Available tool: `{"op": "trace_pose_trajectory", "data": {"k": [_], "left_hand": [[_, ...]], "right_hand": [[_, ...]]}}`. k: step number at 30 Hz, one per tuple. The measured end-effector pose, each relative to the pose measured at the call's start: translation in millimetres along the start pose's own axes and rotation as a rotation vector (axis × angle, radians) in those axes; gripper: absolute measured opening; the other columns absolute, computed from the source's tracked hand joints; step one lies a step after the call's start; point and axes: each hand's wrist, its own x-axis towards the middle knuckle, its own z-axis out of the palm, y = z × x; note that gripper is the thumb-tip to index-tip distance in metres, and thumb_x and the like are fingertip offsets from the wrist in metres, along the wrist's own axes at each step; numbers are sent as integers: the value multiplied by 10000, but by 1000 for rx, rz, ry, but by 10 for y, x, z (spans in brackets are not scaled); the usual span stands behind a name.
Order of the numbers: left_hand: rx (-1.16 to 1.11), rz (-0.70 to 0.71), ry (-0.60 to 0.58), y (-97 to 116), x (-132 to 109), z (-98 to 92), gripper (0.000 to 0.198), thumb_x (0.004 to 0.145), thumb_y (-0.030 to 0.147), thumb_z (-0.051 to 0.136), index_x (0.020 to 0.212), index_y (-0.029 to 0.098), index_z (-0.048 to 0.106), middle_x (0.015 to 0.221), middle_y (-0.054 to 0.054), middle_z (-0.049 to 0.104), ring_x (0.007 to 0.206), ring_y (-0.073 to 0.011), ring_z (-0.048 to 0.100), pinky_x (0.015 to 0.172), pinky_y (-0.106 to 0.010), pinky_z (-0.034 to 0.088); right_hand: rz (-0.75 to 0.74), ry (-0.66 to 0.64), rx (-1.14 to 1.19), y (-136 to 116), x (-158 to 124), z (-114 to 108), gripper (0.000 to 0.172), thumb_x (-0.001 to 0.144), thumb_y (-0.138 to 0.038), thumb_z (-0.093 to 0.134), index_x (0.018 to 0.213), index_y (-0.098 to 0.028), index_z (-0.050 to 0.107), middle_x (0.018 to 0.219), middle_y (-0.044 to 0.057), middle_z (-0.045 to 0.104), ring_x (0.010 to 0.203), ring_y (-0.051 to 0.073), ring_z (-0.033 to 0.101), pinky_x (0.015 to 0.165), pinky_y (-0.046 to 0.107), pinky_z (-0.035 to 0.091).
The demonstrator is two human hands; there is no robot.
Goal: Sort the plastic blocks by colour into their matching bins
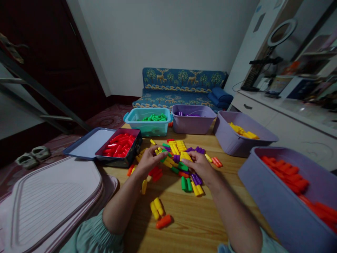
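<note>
Small rounded plastic tubes in yellow, green, purple, orange and red lie in a loose pile on the wooden table. Over the pile's left side, my left hand curls its thumb and fingers around yellow plastic tubes, with a green one close by. My right hand pinches a joined yellow plastic piece above the pile's middle. Below that hand lie green tubes, purple tubes and a yellow pair. Nearer me are two yellow tubes and an orange one.
A hinged box of red pieces stands open at left. Behind the pile are a teal bin with green pieces and a purple bin. At right, purple bins hold yellow and orange pieces. A patterned sofa stands beyond.
</note>
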Motion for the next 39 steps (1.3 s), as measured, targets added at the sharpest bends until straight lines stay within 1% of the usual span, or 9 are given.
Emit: {"op": "trace_pose_trajectory", "data": {"k": [4, 8, 11, 15, 22, 27, 32, 36, 39], "left_hand": [[-27, -30, -18, -10, -45, 112, 425, 632, 457, 757, 907, 172, 603, 658, 36, 612, 461, -50, 478, 391, -143, 283], [-23, -26, -38, 9, -85, 211, 440, 632, 460, 755, 929, 173, 603, 692, 25, 626, 506, -62, 506, 419, -146, 313], [9, 2, -49, 1, -57, 195, 444, 620, 454, 763, 910, 153, 613, 723, -8, 656, 532, -84, 538, 447, -164, 353], [124, 83, -24, -73, 28, 29, 429, 672, 447, 722, 952, 134, 634, 770, -32, 673, 579, -115, 578, 520, -200, 421], [823, 366, 30, -123, 41, -109, 401, 646, 431, 739, 938, 158, 704, 793, -41, 667, 701, -170, 581, 620, -244, 427], [712, 361, 87, -120, 44, -48, 332, 775, 435, 614, 926, 150, 695, 864, -63, 666, 634, -131, 546, 590, -235, 407], [385, 183, 90, -148, 86, -62, 369, 788, 477, 567, 837, 127, 672, 650, -24, 617, 549, -121, 512, 516, -217, 363], [593, 265, 136, -131, 67, -88, 332, 770, 428, 604, 921, 145, 688, 844, -60, 683, 671, -150, 576, 614, -240, 430], [872, 301, 68, -82, 18, -90, 335, 775, 405, 598, 1003, 180, 694, 967, -70, 681, 782, -183, 614, 703, -274, 455]], "right_hand": [[121, -46, 121, -116, -134, 240, 387, 670, -415, 688, 947, -170, 576, 540, -58, 556, 426, 79, 471, 421, 178, 327], [80, -45, 149, -171, -215, 393, 455, 696, -364, 670, 1087, -174, 536, 451, -88, 511, 398, 79, 447, 424, 171, 326], [57, -54, 28, -112, -164, 332, 327, 682, -356, 670, 927, -153, 594, 446, -73, 505, 380, 77, 422, 395, 181, 316], [64, 96, -130, 43, -36, 153, 326, 640, -349, 680, 897, -157, 620, 504, -35, 566, 382, 96, 439, 375, 211, 341], [-35, 216, -410, 137, 42, 89, 314, 637, -393, 683, 862, -175, 692, 637, 32, 647, 558, 164, 571, 511, 271, 431], [-54, 260, -561, 90, 14, 71, 310, 657, -409, 672, 880, -197, 710, 679, 43, 666, 606, 180, 597, 553, 284, 454], [4, 216, -304, 17, -25, 80, 370, 731, -413, 596, 1014, -178, 640, 538, -18, 587, 415, 136, 520, 424, 248, 416], [-1, 208, -285, 36, 3, 57, 350, 744, -377, 580, 1008, -156, 640, 568, -8, 614, 420, 136, 537, 440, 254, 435], [-72, 251, -438, 82, 43, -10, 279, 746, -330, 586, 959, -173, 675, 774, 41, 703, 609, 169, 637, 586, 288, 494]]}}
